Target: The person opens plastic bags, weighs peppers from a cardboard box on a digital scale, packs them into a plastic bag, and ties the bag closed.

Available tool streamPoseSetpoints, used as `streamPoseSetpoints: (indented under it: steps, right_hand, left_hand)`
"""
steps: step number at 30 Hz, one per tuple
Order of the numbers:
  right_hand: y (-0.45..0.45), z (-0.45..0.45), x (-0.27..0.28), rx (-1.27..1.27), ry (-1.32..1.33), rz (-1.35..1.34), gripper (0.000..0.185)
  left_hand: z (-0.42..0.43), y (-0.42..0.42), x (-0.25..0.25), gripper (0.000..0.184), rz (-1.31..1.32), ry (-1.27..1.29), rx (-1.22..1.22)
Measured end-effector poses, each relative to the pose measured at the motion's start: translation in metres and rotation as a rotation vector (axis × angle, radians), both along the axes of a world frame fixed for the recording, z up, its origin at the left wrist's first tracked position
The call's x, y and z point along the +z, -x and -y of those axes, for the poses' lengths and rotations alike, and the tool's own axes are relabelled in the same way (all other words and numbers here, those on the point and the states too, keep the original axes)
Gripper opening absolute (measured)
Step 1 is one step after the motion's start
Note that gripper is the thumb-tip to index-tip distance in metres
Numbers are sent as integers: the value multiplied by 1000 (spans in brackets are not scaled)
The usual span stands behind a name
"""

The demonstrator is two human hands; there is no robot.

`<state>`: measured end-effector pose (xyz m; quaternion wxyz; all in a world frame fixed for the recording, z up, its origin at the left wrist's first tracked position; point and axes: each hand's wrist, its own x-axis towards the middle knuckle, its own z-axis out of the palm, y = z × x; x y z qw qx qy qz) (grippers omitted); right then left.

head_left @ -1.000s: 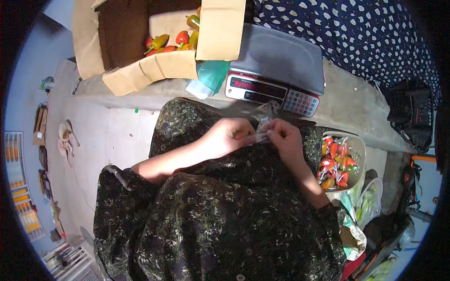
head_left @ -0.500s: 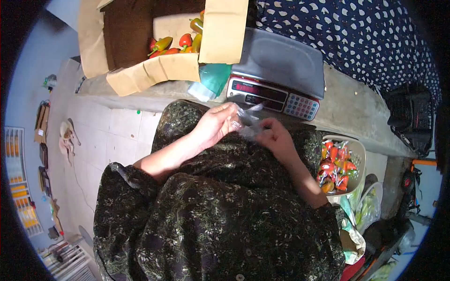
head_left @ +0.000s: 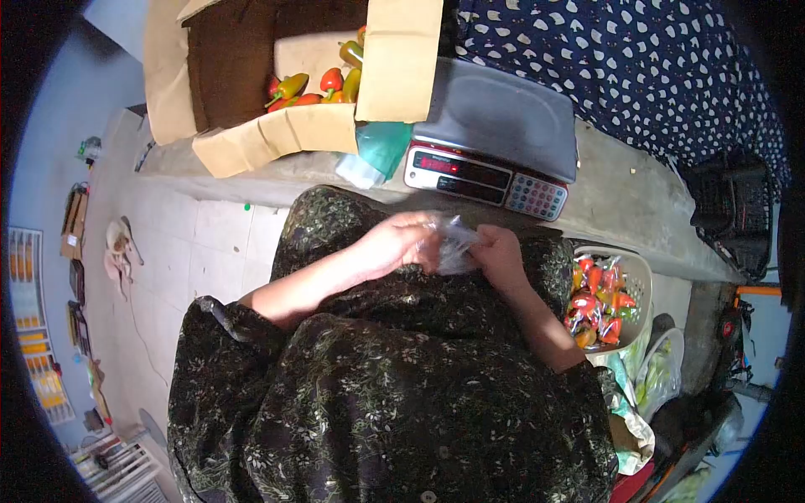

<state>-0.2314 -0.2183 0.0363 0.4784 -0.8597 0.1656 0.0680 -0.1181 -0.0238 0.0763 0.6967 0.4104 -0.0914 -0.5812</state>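
Note:
A clear plastic bag (head_left: 456,246) is stretched between my two hands above my lap. My left hand (head_left: 411,241) is closed on the bag's left side, with some fingers seen through or behind the film. On the other side, my right hand (head_left: 498,249) pinches the bag's edge. Just beyond them stands a digital scale (head_left: 495,117), its red display lit and its pan bare. At the upper left, a cardboard box (head_left: 277,134) lies with its mouth toward me, holding red and green peppers (head_left: 332,80).
To my right sits a basket (head_left: 641,293) of peppers packed in clear plastic (head_left: 599,302). Below it are bags of green produce (head_left: 660,373). A green plastic bag (head_left: 384,149) lies between box and scale. A dog (head_left: 122,251) rests on the tiled floor.
The plastic bag has been spread wider between my hands. My left hand has shifted slightly right and down, and my right hand has turned a little and moved slightly right.

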Motion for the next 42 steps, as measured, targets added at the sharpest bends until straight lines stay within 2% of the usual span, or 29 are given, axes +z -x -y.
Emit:
streamPoseSetpoints:
  steps: [1,3,4,6,7,9,10,11,12,13,15,16,18,19,20,21,22,25,26,28,30,33,35,37,39,41,42]
  right_hand:
    - [0,2,-10,-26,97,1,22]
    - [-4,-1,-28,-267,-381,142,19]
    - [-5,-2,-32,-385,-621,211,19]
    - [-4,-1,-15,-295,-674,236,20]
    - [-4,-6,-1,-257,-735,208,20]
    - [-4,-19,24,-191,-886,103,21]
    - [-4,-23,28,-163,-977,29,21]
    - [-6,-23,22,-135,-775,-3,22]
    - [-11,-20,10,-109,-573,-33,24]
    - [-16,-18,-5,-84,-373,-65,25]
    - [-28,3,-30,-269,-255,-47,24]
    - [-31,13,-43,-359,-194,-40,25]
    - [-32,22,-82,-437,-90,166,27]
    - [-34,19,-82,-476,-40,269,29]
    - [-31,17,-81,-393,78,338,30]
    - [-29,8,-56,-306,194,410,32]
    - [-29,0,-36,-213,308,485,34]
    - [-28,-24,-10,81,358,519,32]
    - [-26,-27,-11,106,341,546,33]
    - [-28,-27,-13,148,316,612,35]
    - [-25,-26,-8,142,237,543,27]
    - [-26,-14,-30,199,106,423,21]
    - [-31,-3,-51,209,15,359,19]
    - [-34,6,-68,179,-85,303,18]
    - [-37,8,-78,221,-101,249,19]
    - [-39,3,-77,296,-81,181,20]
    - [-43,1,-75,346,-55,136,21]
  left_hand:
    - [0,0,-5,18,27,38,-116]
    - [3,0,-16,15,6,-63,-181]
    - [4,-1,-20,14,438,-118,-157]
    - [9,-5,-24,12,1305,-225,-91]
    - [10,-12,-4,7,1309,-470,-151]
    - [6,-33,-30,11,1154,-379,179]
    - [3,-45,-49,11,930,-268,229]
    - [3,-52,-60,13,706,-156,275]
    - [6,-43,-48,12,491,-22,321]
    - [7,-33,-31,12,370,-1,224]
    - [7,-15,-4,17,125,36,33]
    - [9,-8,-6,27,359,-21,-137]
    - [10,-11,-30,26,841,-3,-336]
    - [10,-19,-40,27,1053,6,-403]
    - [10,-26,-49,26,1201,-140,-345]
    - [9,-33,-54,25,1346,-292,-281]
    - [6,-42,-54,49,1532,-430,-329]
    - [5,-44,-20,78,1649,-829,-469]
    - [1,-52,-22,96,1637,-790,-544]
    - [2,-53,-1,95,1620,-859,-574]
    - [0,-58,18,89,1612,-870,-586]
    - [-21,-77,26,65,1714,-543,-661]
    - [-27,-99,83,40,1500,-175,-711]
    - [-30,-131,128,26,1309,-204,-572]
    - [-31,-183,141,19,1238,-382,-223]
    - [-26,-249,131,18,1396,-426,-8]
    - [-18,-276,113,23,1374,-559,76]
